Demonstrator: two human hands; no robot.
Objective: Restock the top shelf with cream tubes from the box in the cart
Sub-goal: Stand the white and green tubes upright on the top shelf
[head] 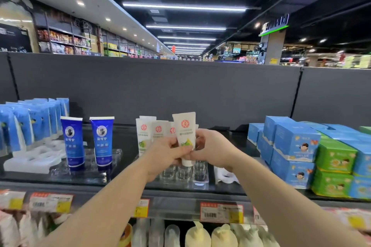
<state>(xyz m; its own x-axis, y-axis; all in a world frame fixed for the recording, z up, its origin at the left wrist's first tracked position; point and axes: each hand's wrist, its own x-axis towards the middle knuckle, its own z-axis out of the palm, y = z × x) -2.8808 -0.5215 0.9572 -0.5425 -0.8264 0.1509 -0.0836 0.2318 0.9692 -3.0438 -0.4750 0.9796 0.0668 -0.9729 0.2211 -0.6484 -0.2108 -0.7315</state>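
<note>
A white cream tube (185, 134) with a red round logo and green leaf print stands cap-down above a clear plastic holder tray (183, 174) on the dark top shelf (124, 136). My left hand (166, 151) and my right hand (210, 149) both pinch its lower part from either side. Several matching white tubes (145, 134) stand upright just behind and left of it. The cart and box are out of view.
Two dark blue tubes (73, 142) stand left in a clear tray, with light blue packs (30, 122) and a white tray (34, 158) further left. Stacked blue and green boxes (297, 150) fill the right. Price tags (221, 211) line the shelf edge; bottles sit below.
</note>
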